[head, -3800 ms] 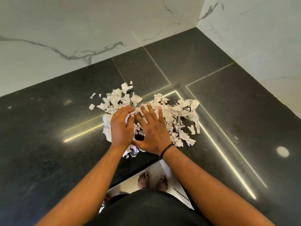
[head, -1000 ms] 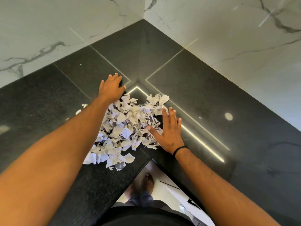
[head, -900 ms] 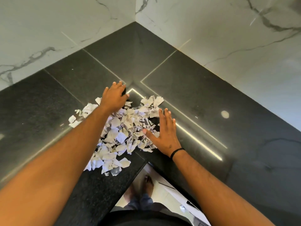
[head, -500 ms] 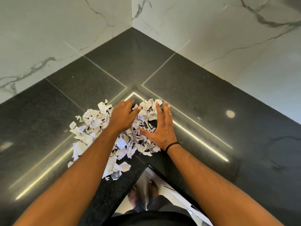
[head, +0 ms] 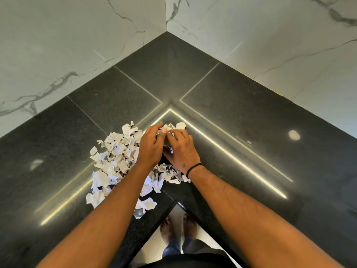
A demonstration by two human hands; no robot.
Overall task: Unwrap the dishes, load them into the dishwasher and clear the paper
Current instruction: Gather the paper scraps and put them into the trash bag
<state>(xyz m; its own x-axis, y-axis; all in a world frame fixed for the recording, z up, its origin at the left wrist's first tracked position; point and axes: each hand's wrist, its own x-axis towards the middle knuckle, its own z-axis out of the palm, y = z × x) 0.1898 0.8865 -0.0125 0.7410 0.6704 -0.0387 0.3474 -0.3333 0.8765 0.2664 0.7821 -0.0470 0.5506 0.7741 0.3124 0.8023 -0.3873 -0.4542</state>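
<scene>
Closed in since half a second back: left hand (head: 149, 149) and right hand (head: 182, 151) now cupped together at the far end of the paper scraps (head: 114, 161), fingers curled round a clump. Rest of the pile trailing left and toward the near edge of the dark surface (head: 251, 120). Probably feather-light, floppy, easily scattered, so best scooped from both sides, squeezing inward, not pinched.

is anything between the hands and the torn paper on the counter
Nothing visible. The left hand and right hand are already on the paper scraps, fingers curled into the pile on the black counter.
</scene>
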